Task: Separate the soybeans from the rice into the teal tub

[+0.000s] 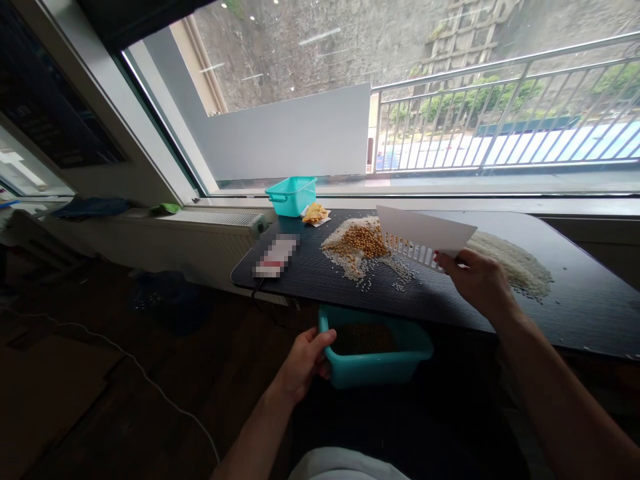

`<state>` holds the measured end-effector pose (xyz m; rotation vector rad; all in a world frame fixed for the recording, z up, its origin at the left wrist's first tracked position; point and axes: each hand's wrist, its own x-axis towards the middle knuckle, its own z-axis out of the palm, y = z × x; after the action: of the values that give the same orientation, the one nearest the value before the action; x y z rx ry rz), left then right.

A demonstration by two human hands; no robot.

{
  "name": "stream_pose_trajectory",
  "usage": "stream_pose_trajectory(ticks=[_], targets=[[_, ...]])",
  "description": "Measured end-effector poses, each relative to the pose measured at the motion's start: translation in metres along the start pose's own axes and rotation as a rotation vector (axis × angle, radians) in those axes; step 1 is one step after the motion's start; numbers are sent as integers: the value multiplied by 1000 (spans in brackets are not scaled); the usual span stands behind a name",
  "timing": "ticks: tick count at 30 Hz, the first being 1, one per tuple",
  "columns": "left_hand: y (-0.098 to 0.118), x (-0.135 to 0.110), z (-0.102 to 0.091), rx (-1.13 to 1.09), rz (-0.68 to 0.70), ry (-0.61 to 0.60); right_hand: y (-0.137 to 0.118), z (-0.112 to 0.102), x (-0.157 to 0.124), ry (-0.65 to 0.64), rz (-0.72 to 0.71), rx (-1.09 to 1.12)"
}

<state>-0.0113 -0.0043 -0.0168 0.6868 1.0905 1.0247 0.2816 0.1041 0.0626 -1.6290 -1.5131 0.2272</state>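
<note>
My left hand (309,360) grips the left rim of a teal plastic bin (380,367), thumb over the edge. The bin sits below the table's front edge, with brownish grains (367,338) in its shaded bottom. In my right hand (477,277) is a white sheet with a slotted, comb-like lower edge (425,230), held tilted above the table. Left of the sheet lies a pile of golden beans (363,240) mixed with white rice (353,268). Behind my right hand spreads a larger heap of rice (525,263).
The dark table (590,300) stands against a window. A second teal bin (295,197) is at its back left, beside yellow chip-like pieces (316,213) on white paper. A blurred-out flat object (277,255) with a cable lies at the left end. A radiator (215,227) stands further left.
</note>
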Motion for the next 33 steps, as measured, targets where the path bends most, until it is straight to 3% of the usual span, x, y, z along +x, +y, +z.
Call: stream_pose_trajectory(ticks=[12,25,33], targets=[[-1,0,-2,-15,5,-21,13,13,-5,-53,1,95],[1,-1,1,-17,2,-8,0,8,-19,-173,10,161],[1,0,0,-17,-1,-2,6,13,-27,-189,13,221]])
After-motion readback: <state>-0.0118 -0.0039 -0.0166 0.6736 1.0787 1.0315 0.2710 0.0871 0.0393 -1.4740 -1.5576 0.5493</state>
